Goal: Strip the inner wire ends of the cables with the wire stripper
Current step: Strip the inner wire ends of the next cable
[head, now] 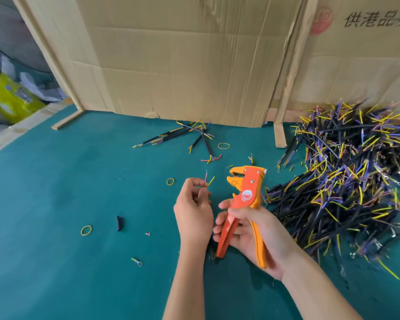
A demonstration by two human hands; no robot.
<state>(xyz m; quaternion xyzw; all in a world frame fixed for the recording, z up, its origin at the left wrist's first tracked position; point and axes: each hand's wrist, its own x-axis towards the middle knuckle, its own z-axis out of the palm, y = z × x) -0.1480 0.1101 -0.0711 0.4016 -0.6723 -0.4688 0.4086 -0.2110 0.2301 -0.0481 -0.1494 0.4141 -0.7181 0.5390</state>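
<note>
Cable (207, 182) pinched in left hand (192, 207); wire stripper (245, 204) gripped in right hand (254, 234).

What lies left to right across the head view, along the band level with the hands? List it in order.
Yellow rubber band → black sleeve piece → left hand pinching thin wire ends → wire stripper in the right hand → big cable pile.

Work surface: a teal green mat (67, 204) covers the table.
Back wall: flattened brown cardboard sheets (183, 65) stand upright along the mat's far edge, creased and torn near the bottom.
Right panel: another cardboard sheet (360, 61) with printed dark characters and a red round mark.
Far left: a yellow-green bag (9, 95) beyond the table, blurred.
Light: bright, even.
</note>
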